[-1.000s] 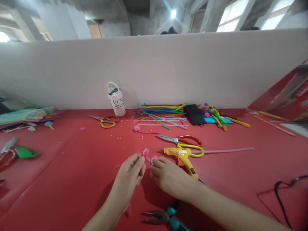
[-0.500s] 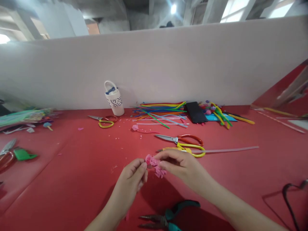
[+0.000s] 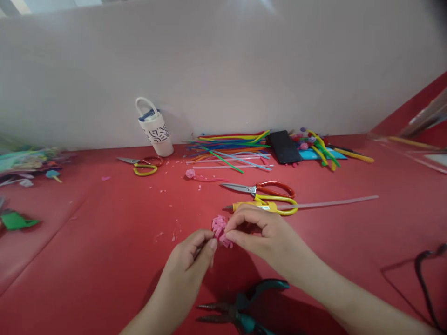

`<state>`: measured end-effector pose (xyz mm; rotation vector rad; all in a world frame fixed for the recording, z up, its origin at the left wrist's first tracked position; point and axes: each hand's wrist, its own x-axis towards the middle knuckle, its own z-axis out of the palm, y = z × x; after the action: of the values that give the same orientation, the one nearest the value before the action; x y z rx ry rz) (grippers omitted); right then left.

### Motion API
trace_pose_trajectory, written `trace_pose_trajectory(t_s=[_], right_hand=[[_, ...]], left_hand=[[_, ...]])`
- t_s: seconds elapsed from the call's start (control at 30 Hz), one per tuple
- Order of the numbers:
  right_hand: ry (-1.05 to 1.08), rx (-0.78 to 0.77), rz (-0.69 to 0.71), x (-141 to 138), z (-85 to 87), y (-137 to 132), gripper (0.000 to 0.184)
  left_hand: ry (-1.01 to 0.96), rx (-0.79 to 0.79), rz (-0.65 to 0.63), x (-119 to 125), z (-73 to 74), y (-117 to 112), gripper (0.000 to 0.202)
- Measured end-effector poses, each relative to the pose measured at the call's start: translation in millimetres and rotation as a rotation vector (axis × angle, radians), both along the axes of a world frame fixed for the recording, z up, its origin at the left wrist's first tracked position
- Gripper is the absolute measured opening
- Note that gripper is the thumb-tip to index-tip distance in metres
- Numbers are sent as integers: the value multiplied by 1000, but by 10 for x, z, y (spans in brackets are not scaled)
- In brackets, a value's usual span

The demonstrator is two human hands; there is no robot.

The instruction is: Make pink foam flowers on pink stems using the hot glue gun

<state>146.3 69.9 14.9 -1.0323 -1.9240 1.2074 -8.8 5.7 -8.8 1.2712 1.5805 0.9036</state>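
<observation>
A small bunched pink fringed piece (image 3: 219, 226), like a flower with many short petals, is held between my hands above the red table. My left hand (image 3: 188, 263) pinches it from its lower left with thumb and forefinger. On the other side, my right hand (image 3: 260, 232) pinches its right edge between thumb and fingertips. Just beyond my right hand lie scissors (image 3: 260, 190) with one red and one yellow handle, and a yellow glue gun (image 3: 240, 206) with a translucent stick behind it. Open-jawed pliers (image 3: 240, 311) with teal handles lie below my hands.
Coloured pipe cleaners (image 3: 230, 149), a black phone (image 3: 284, 146) and a white cup (image 3: 157, 135) line the back wall. A second pair of scissors (image 3: 139, 165) and a pink flower (image 3: 190, 173) lie nearer. A black cord (image 3: 421, 274) is at right; bundled strips (image 3: 31, 163) lie left.
The view has tilted down, so the table items sit higher. The pink piece is turned and more bunched between my fingers; both hands keep their pinch.
</observation>
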Motion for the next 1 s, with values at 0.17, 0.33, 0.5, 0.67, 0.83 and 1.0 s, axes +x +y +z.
trace_pose_trajectory(t_s=[0.17,0.33,0.5,0.67,0.83,1.0], right_hand=[[-27,36,-17,-6,-9,-5,17],[-43,97,-43,-21,-12,-14,18],[-46,148,-57,-25,-31,-19,18],[-82,181,-54,-16,-40,-42,17],[-97,255,-55,-13,-56,-87,15],[-121,311,-39,-9,-74,-133,16]], left_hand=[[85,50,-24,18,35,-2,19],[98,79,-34,11,31,-2,20],[132,137,-44,-4,24,-19,21],[162,214,-72,-14,8,-30,21],[235,263,-52,-18,3,-28,18],[286,307,-33,-20,1,-30,15]])
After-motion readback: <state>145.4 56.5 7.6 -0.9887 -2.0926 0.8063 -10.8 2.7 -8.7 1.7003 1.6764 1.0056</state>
